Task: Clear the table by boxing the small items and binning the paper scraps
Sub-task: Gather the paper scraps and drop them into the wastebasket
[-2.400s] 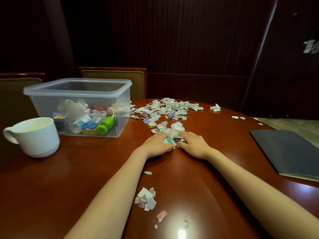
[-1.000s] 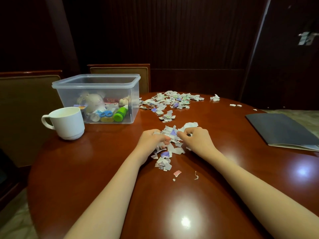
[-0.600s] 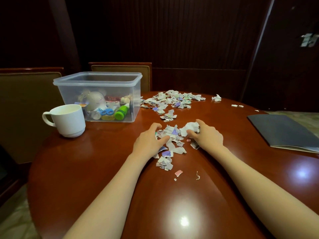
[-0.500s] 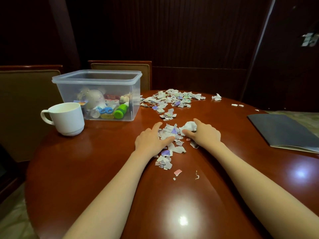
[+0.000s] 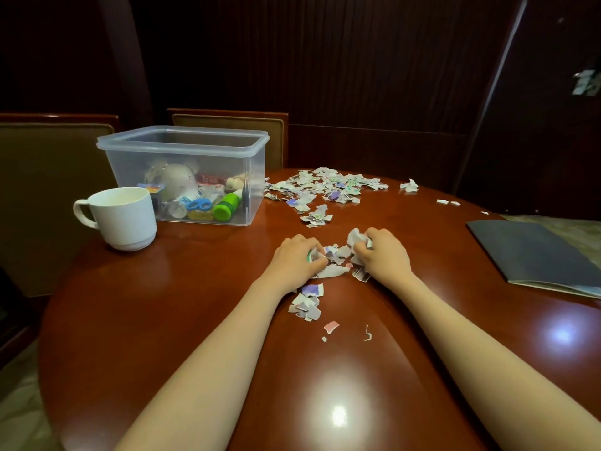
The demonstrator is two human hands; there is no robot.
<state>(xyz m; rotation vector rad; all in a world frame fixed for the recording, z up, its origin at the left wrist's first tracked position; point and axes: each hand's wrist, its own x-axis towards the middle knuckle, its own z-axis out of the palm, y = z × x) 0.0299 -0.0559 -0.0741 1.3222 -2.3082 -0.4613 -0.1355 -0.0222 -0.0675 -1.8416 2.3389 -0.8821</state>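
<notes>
2 hands (image 5: 297, 260) (image 5: 387, 255) gripping scraps (image 5: 340, 252), 1 box (image 5: 182, 145)

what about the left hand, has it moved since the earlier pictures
Yes, slightly: the left hand has edged right, away from the clear box, its fingers curling onto the paper scraps.

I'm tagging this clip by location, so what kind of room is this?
Probably a meeting or conference room, though a formal dining room is possible. The polished wooden table, padded wood-framed chairs behind it, dark panelled wall and dark folder suggest it.
</notes>
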